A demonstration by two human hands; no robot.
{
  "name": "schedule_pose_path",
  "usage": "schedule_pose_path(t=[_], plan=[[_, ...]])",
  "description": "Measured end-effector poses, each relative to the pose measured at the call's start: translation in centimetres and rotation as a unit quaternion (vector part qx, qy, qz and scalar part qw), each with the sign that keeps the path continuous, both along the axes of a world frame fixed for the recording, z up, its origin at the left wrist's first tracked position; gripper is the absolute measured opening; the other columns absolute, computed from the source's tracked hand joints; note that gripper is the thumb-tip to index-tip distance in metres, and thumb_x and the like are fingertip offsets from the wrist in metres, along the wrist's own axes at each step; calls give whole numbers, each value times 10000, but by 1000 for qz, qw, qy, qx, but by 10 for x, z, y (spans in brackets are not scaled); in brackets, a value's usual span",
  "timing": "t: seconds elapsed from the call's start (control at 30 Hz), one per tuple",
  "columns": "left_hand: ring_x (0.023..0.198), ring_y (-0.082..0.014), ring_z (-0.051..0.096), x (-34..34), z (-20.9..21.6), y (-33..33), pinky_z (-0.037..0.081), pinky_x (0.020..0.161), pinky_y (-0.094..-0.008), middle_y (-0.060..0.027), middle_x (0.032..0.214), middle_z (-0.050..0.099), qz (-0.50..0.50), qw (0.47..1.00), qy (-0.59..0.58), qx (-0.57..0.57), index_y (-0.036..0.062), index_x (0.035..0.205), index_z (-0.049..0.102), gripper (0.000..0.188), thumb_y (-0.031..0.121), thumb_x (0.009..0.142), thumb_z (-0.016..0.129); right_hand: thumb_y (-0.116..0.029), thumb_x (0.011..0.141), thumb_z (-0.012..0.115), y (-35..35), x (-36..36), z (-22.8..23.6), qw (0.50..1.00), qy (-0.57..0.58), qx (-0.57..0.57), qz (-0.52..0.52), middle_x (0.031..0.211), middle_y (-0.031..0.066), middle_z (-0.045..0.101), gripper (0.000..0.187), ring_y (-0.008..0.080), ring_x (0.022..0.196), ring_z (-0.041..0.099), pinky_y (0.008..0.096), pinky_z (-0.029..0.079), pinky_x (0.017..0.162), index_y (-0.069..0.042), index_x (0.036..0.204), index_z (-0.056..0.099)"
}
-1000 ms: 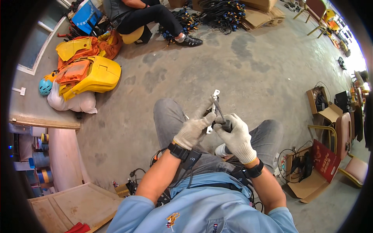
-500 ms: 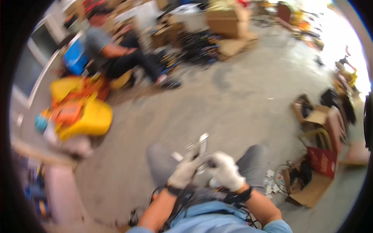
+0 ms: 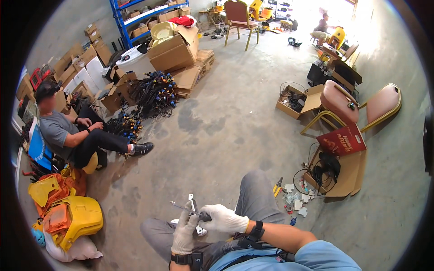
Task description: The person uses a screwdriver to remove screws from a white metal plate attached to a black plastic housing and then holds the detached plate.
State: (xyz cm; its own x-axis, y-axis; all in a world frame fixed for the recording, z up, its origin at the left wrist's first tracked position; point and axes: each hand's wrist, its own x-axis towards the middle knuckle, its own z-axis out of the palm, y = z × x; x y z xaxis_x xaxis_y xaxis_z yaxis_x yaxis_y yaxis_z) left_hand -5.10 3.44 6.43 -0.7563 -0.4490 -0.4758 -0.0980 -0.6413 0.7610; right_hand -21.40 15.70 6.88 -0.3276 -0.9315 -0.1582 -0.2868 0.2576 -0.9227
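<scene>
Right hand: gloved in off-white knit, its fingers grasping the dark handle of a slim tool.
Left hand: gloved alike, its fingers grasping a white strip-like piece.
White piece: held between the hands in front of the lap, one end poking out toward 12 o'clock, the other showing below the fingers toward 5.
Tool shaft: points toward 10 o'clock, crossing by the left fingers; exact contact with the white piece cannot be told.
Knees: grey trousers on either side of the hands.
Floor scraps: at 3 o'clock from the hands, small pale pieces, with a yellow-handled tool just beside them toward 10.
Cartons: between 2 and 3, an open box with black gear inside; farther out, at 2, padded chairs.
Plastic shells: at 9 o'clock, yellow and orange, resting over a white sack.
Seated co-worker: at 10 o'clock, in a grey shirt.
Cable heap: at 11, black with coloured ends.
Large carton: near 12, beyond the cables.
</scene>
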Motion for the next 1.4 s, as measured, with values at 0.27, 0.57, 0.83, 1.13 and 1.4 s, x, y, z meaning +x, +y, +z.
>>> schedule_pose_path(t=[0.27,0.57,0.83,1.13,1.4], plan=[[824,-118,647,5,-11,-4,558,651,-294,-15,1097,658,-47,999,24,-10,158,1681,414,745,215,1028,768,-304,913,775,3,-1,3,999,-29,16,-1,928,220,742,341,412,889,729,482,567,785,-3,1059,708],[764,-80,593,5,-10,-4,484,584,-251,10,1017,639,-52,997,-30,-40,176,1716,342,823,235,1027,787,-270,921,783,8,4,16,993,116,6,6,1030,157,748,295,369,985,739,462,590,858,-81,1146,761],[725,-58,541,6,-1,-2,424,564,-239,30,1011,610,-62,997,-32,-39,163,1720,340,869,302,1006,814,-307,928,782,8,3,28,996,50,73,-8,1003,182,768,333,365,940,755,436,590,833,-49,1137,749],[916,-142,650,9,-5,-6,572,712,-311,-31,1181,627,-96,994,-37,-43,113,1710,352,826,240,1022,791,-277,928,770,11,2,21,997,-27,70,-30,910,234,744,326,379,860,749,448,568,786,24,1034,709],[1075,-100,593,-1,8,-4,536,886,-279,-17,1252,633,-106,988,-80,-80,80,1689,401,728,193,1057,743,-225,881,817,11,-4,13,993,111,-33,10,904,180,732,252,396,859,727,472,580,761,-29,1008,723]])
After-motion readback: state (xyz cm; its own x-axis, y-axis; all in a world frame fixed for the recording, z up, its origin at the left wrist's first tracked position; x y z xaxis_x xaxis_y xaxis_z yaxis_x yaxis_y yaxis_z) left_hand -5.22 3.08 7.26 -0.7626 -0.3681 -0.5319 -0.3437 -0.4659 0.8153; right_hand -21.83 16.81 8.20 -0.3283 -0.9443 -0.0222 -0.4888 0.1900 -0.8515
